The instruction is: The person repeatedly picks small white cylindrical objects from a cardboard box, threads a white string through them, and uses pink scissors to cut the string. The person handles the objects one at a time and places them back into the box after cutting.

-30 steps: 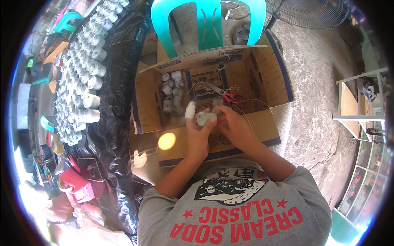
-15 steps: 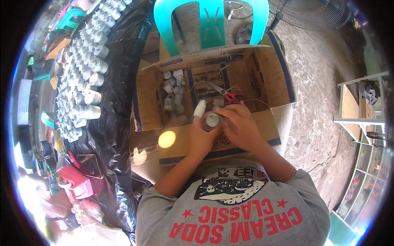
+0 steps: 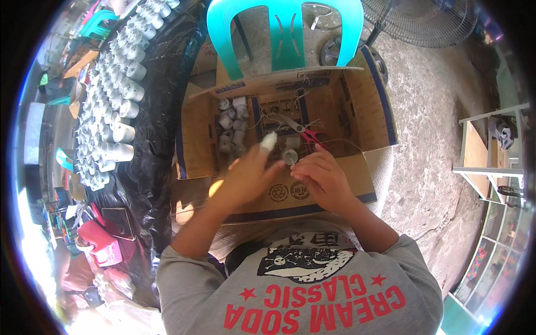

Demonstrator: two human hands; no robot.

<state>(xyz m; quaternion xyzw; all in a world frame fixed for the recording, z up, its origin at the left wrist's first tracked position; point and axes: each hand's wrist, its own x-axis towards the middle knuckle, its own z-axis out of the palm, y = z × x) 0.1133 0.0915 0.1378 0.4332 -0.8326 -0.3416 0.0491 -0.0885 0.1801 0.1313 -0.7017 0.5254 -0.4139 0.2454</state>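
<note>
Over the front of an open cardboard box [image 3: 335, 167], my right hand [image 3: 322, 177] pinches a short pale string at the end of a small grey cylinder [image 3: 290, 156]. My left hand [image 3: 245, 177] is just left of it, smeared by motion, with thumb and index finger spread and nothing seen between them. A white wrapping [image 3: 268, 142] covers that index fingertip. Inside the box lie scissors [image 3: 300, 127] with pink-red handles, loose thin string [image 3: 318, 123] and, at the left, several similar pale cylinders [image 3: 227, 121].
Rows of small grey-white cylinders [image 3: 123, 132] stand on a black plastic sheet [image 3: 153, 151] at the left. A turquoise chair [image 3: 287, 39] is beyond the box. A fan [image 3: 421, 19] stands at the far right, shelves [image 3: 486, 169] on the right. A pink bag [image 3: 106, 245] lies lower left.
My left hand has come off the cylinder and moved left. My right hand now pinches the string by its fingertips, where both hands were round the cylinder before.
</note>
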